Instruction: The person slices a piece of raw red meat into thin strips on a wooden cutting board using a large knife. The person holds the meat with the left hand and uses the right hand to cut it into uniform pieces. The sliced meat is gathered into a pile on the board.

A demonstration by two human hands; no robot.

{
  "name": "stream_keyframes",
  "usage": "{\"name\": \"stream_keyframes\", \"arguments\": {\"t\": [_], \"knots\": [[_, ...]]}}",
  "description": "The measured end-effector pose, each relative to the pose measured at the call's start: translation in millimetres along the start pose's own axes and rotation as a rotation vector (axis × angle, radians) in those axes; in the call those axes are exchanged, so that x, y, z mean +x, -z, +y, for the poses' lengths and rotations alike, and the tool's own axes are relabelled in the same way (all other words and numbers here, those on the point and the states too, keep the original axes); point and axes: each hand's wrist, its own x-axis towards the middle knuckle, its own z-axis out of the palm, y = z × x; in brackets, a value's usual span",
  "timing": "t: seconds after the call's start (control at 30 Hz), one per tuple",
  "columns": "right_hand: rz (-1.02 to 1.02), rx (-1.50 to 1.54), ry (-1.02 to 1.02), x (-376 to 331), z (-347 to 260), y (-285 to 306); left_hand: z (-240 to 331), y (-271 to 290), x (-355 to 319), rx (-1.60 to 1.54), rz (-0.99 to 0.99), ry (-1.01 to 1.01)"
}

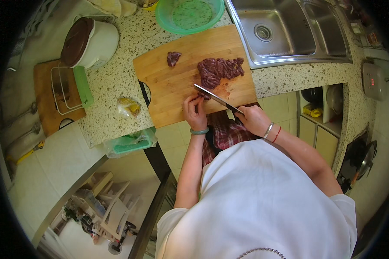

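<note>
Head view: I see right hand (253,118) clenched round handle of knife (216,98), blade slanting over near edge of wooden cutting board (177,82). Left hand (194,111) curled, fingertips pinning meat piece under blade. Heap of sliced dark-red meat (219,70) near board's right edge; one uncut lump (173,58) toward far left corner. I judge slicing mostly done, lump plus pinned piece left. Small clear bag with yellow contents (129,106) on speckled countertop (112,86), left of board; no label readable.

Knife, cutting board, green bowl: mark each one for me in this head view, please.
knife (212,96), head view, middle of the blade.
cutting board (173,93), head view, bare wood left of the sliced meat.
green bowl (162,19), head view, left rim.
</note>
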Motion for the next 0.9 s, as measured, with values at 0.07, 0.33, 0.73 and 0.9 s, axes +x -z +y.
{"name": "stream_keyframes", "arguments": {"t": [0.07, 0.33, 0.73, 0.9], "knots": [[-0.013, -0.022, -0.002, -1, -3, -1, 1, 1, 0, 0.017, -0.012, -0.001], [-0.031, -0.283, 0.012, -5, -9, -6, -7, 3, -2, 0.150, -0.066, -0.083], [-0.050, -0.329, 0.000, -9, -15, 0, -6, 3, 1, 0.184, -0.094, -0.118], [-0.065, -0.347, -0.002, -8, -13, 0, -7, 3, -1, 0.167, -0.082, -0.123]]}}
